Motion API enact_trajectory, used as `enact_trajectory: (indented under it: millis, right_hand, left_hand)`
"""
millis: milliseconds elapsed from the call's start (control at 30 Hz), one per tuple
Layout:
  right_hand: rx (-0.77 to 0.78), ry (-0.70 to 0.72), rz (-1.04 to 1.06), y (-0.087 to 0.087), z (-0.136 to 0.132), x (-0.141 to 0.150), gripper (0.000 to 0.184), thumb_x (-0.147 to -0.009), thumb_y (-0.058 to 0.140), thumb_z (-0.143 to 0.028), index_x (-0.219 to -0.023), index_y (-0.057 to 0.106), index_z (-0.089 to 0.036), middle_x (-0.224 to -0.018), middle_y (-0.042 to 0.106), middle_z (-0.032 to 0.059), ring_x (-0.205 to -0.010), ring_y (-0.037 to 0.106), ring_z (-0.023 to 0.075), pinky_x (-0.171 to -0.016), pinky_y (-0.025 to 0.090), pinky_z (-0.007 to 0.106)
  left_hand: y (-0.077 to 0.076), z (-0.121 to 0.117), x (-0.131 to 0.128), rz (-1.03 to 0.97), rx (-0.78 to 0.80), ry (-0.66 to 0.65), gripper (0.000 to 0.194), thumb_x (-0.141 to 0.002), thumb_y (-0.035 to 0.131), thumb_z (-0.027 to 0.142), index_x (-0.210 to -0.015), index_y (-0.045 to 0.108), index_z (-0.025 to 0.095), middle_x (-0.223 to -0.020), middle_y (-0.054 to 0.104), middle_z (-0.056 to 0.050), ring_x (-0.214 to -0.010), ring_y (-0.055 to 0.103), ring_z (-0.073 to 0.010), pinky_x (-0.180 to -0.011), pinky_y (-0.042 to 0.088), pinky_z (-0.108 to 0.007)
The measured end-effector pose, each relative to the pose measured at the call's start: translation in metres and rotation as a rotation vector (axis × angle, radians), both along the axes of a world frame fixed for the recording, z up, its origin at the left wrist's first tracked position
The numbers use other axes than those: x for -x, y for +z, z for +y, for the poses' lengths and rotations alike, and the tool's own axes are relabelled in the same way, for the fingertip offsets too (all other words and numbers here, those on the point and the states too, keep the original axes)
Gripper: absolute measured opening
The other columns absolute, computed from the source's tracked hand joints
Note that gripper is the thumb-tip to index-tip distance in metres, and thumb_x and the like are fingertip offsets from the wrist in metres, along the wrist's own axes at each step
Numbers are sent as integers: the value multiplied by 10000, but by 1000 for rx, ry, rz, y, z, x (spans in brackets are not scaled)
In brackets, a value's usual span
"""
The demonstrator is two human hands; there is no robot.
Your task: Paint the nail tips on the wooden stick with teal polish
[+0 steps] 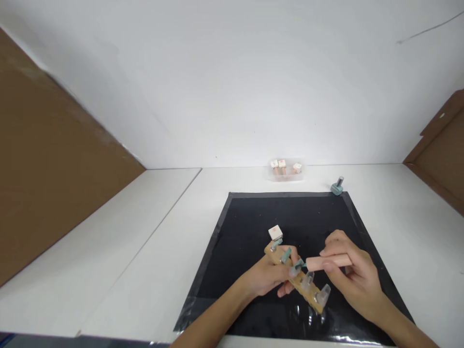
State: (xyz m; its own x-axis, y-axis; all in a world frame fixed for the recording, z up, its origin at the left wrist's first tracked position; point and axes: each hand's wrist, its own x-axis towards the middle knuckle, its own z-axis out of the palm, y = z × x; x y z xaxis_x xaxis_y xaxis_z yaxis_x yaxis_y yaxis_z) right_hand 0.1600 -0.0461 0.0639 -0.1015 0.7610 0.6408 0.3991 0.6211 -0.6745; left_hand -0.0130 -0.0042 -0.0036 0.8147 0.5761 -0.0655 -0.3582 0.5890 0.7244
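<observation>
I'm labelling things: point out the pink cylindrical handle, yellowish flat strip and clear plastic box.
Pink cylindrical handle (339, 261), head view, right half.
Yellowish flat strip (310, 295), head view, lower half.
Clear plastic box (286, 178), head view, front wall.

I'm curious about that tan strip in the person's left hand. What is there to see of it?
The tan strip is a narrow bar, wood-like in look, with five nail-shaped tips standing along it: three greenish tips toward the far end, two clear tips toward the near end. It lies slantwise over the black mat, far end to the left; whether it touches the mat is unclear. The left hand grips it around the middle. A brush in the right hand meets the third greenish tip.
</observation>
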Motion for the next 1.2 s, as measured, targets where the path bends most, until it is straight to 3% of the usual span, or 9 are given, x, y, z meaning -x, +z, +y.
enact_trajectory:
  millis: [167, 367, 533, 667, 800, 967, 1100, 1200]
  right_hand:
    - [-5, -49, 27, -2, 1, -4, 144, -872, 536, -180, -737, 555, -225, -605, 558, 1, -577, 535, 161, -510, 443, 283]
    - [26, 60, 13, 1, 2, -5, 62, -851, 576, -189, -819, 605, -234, -632, 598, 16, -594, 549, 176, -486, 443, 277]
    - [14, -21, 46, 1, 2, -7, 113, -868, 549, -190, -768, 579, -231, -607, 559, -2, -598, 524, 166, -519, 442, 283]
    - [39, 65, 30, 1, 2, -8, 77, -862, 566, -199, -801, 597, -234, -624, 586, 4, -597, 528, 165, -480, 426, 266]
    - [-2, 12, 12, 3, 4, -8, 143, -866, 541, -168, -744, 570, -235, -568, 562, -2, -586, 514, 172, -512, 441, 295]
    - [-31, 88, -25, 7, 6, -9, 97, -842, 556, -160, -800, 591, -240, -585, 591, 6, -564, 516, 171, -466, 436, 284]
    - [-77, 36, -50, 9, 7, -9, 136, -819, 551, -118, -769, 577, -242, -560, 580, -2, -562, 515, 172, -491, 447, 299]
    - [-102, 72, -50, 10, 7, -10, 104, -839, 546, -151, -799, 577, -243, -566, 592, -2, -559, 511, 169, -508, 461, 306]
  left_hand:
    - [1, 0, 0, -21, 13, 8, 317, -666, 772, 297, -639, 503, 132, -512, 537, 47, -320, 436, -22, -270, 350, -102]
    - [3, -1, -1, -13, -1, -18, 319, -675, 768, 305, -645, 495, 142, -462, 516, 55, -325, 446, -34, -274, 348, -100]
    - [4, -2, -1, 28, 2, -14, 356, -626, 801, 322, -618, 499, 134, -451, 520, 52, -306, 433, -32, -272, 347, -108]
    - [6, -2, -1, 32, 7, -17, 369, -612, 807, 339, -620, 499, 136, -458, 526, 51, -310, 443, -36, -267, 346, -110]
    - [7, -2, 0, 36, 13, -1, 382, -607, 808, 344, -600, 489, 134, -464, 516, 57, -298, 424, -26, -261, 334, -107]
    - [4, -2, -2, 36, 1, -26, 368, -626, 794, 342, -611, 486, 141, -450, 521, 55, -298, 426, -32, -264, 336, -109]
    - [2, -1, -2, 29, 5, -16, 364, -632, 793, 347, -621, 498, 135, -457, 521, 53, -293, 420, -28, -262, 328, -108]
    - [2, -1, -2, 5, 14, -17, 374, -630, 795, 352, -620, 491, 135, -474, 514, 56, -291, 411, -22, -258, 324, -108]
